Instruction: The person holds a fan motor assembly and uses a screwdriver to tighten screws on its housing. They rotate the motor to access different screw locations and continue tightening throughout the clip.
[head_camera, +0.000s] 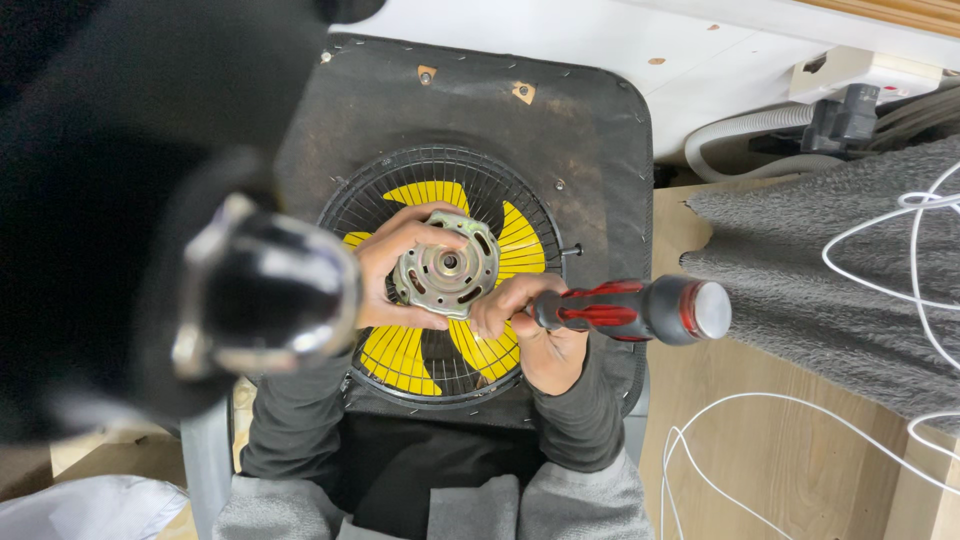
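Observation:
A round wire fan guard (535, 215) with yellow blades (520, 240) behind it lies on a black square seat (600, 150). A silver metal motor (446, 272) sits on the guard's middle. My left hand (385, 265) wraps around the motor's left side and holds it. My right hand (525, 330) grips a screwdriver with a red and black handle (630, 308); its tip, hidden by my fingers, points at the motor's lower right edge.
A large blurred black and chrome object (260, 295) fills the left, close to the camera. A grey carpet piece (830, 260) and white cables (880, 250) lie right on the wooden floor (780, 470). A grey hose (740, 130) sits at back right.

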